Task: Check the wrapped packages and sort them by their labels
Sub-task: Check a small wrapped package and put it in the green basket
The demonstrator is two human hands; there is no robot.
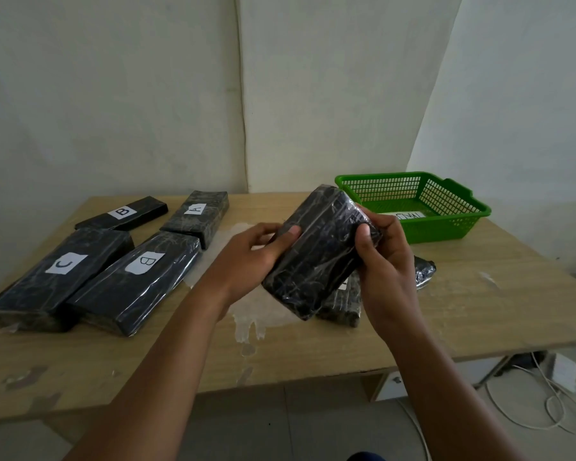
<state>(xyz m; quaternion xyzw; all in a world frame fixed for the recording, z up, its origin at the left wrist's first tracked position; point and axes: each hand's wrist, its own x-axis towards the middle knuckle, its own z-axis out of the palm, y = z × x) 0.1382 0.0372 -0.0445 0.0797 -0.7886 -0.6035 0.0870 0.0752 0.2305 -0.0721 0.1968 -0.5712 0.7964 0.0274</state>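
Hands first: both of mine are clamped on 1 black wrapped package (320,251), held tilted above the wooden table (479,304). My left hand (246,257) grips its left long edge, thumb pressed flat on the top face. My right hand (384,251) curls round its far right corner, thumb on the film. No label shows on the face turned toward me.

Under that package, on the table, lies another wrapped package (341,302), mostly hidden, with a sliver of white label at its edge. Just right of my right hand a wrapped dark bundle (424,271) pokes out.

On the left side lie 4 more: a package marked C (60,277) nearest the left edge, a package marked B (137,281) touching it on the right, a slim box marked B (123,212) farther back, and a package marked A (197,216) beside that.

At the far right sits a green basket (459,224) with a white paper slip (406,215) inside; I cannot read its writing.
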